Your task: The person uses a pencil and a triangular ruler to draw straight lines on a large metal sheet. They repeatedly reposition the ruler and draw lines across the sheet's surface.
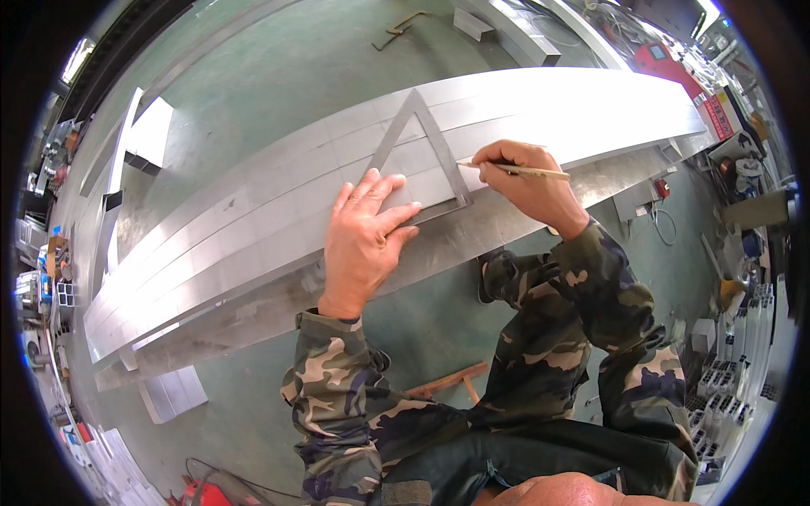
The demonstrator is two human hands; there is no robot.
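A grey metal triangle square (436,142) lies on a row of long silvery metal tubes (253,202), its base along their near edge. My left hand (363,232) holds the square down at its left corner, fingers spread over it and thumb towards the near edge. In my right hand (531,169) a thin wooden pencil (544,174) is pinched. Its tip is at the right side of the square, over the tube surface. Faint cross lines show on the tubes left of the square. My left hand hides the square's left corner.
The tubes rest on a metal bench (422,253). Beyond it, a clamp (401,29) lies on the green floor. A wooden stool (451,381) stands by my legs. More metal profiles (747,363) are stacked at right, and a red machine (666,67) stands far right.
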